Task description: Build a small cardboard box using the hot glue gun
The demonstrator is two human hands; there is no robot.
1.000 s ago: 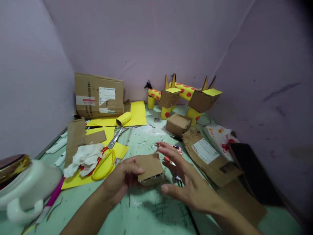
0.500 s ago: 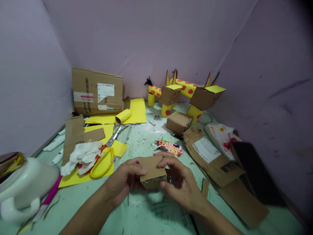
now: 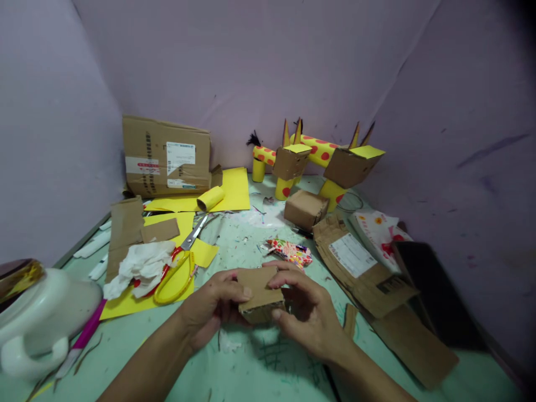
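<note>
A small cardboard box (image 3: 260,287) is held between both hands above the green table, its rough cut edge towards me. My left hand (image 3: 218,301) grips its left side, thumb on the top face and fingers hidden behind. My right hand (image 3: 307,312) clasps the right side, with fingertips on the top and the thumb near the lower front corner. Just beyond the box lies a floral-patterned packet (image 3: 290,252). Yellow-and-red-handled scissors (image 3: 180,265) rest at the left, partly under a crumpled white tissue (image 3: 144,267).
Two spotted yellow cardboard animals (image 3: 291,162) stand at the back, near another small box (image 3: 306,209). Flattened cardboard (image 3: 368,285) and a dark phone-like slab (image 3: 435,296) lie right. A white mug (image 3: 50,312), yellow paper (image 3: 237,190), a yellow tube (image 3: 210,198) and a large carton (image 3: 167,156) stand or lie left.
Both hands keep nearly the same hold on the small cardboard box. The whole view has shifted very slightly; nothing else has visibly moved.
</note>
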